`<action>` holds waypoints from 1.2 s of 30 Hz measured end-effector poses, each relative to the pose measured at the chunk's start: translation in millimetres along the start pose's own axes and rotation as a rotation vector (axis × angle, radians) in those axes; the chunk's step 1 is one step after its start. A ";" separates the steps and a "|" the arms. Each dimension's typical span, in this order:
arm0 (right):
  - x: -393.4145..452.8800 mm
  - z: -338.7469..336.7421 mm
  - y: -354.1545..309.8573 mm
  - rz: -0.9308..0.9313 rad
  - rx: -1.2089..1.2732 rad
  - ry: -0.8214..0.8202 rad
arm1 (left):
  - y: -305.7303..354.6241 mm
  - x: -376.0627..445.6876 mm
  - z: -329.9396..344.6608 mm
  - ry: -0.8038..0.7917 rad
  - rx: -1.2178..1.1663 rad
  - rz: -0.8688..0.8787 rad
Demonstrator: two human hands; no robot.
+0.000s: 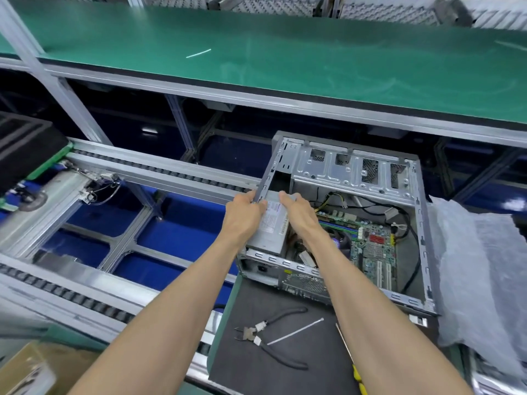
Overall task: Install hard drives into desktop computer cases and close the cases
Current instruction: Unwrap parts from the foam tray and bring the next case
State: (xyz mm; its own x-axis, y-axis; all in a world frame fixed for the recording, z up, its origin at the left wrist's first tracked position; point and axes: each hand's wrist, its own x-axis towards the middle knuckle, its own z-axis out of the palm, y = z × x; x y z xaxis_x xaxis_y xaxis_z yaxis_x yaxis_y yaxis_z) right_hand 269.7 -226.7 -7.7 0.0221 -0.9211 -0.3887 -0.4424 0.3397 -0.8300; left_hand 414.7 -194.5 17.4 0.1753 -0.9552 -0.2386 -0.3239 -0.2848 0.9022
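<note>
Nearest, below both grips, pliers (273, 342) and a screwdriver (352, 363) are lying on the table (228, 352). Further out, the left hand (245, 210) is gripping the left rail of the open computer case (422, 238); the right hand (296, 208) is resting flat, fingers straight, on the power supply (272, 229). No hard drive shows. Judging by this, keeping the case steadied is advisable, with cables beyond the grips kept clear.

power supply (273, 223) label printed (too blurred to read), no other text
</note>
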 end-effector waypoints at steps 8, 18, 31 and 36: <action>0.1 -4.4 3.2 0.062 0.044 -0.114 | 0.0 0.1 1.7 0.007 -0.005 -0.019; 7.5 -8.5 3.9 0.104 0.043 -0.167 | -5.5 -1.8 -5.0 -0.149 -0.062 -0.059; 24.5 0.5 7.0 0.063 0.104 -0.101 | 0.7 5.2 1.4 -0.156 -0.106 -0.163; 16.8 -3.4 10.5 0.074 0.123 -0.163 | -3.3 -5.9 1.2 -0.062 0.123 0.043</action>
State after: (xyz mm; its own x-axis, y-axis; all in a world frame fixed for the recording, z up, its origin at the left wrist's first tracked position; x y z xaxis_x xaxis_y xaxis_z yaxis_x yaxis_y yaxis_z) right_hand 262.4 -239.3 -21.6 0.1427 -0.8531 -0.5018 -0.3360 0.4352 -0.8353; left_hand 413.6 -188.0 15.4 0.1024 -0.9688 -0.2256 -0.4418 -0.2475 0.8623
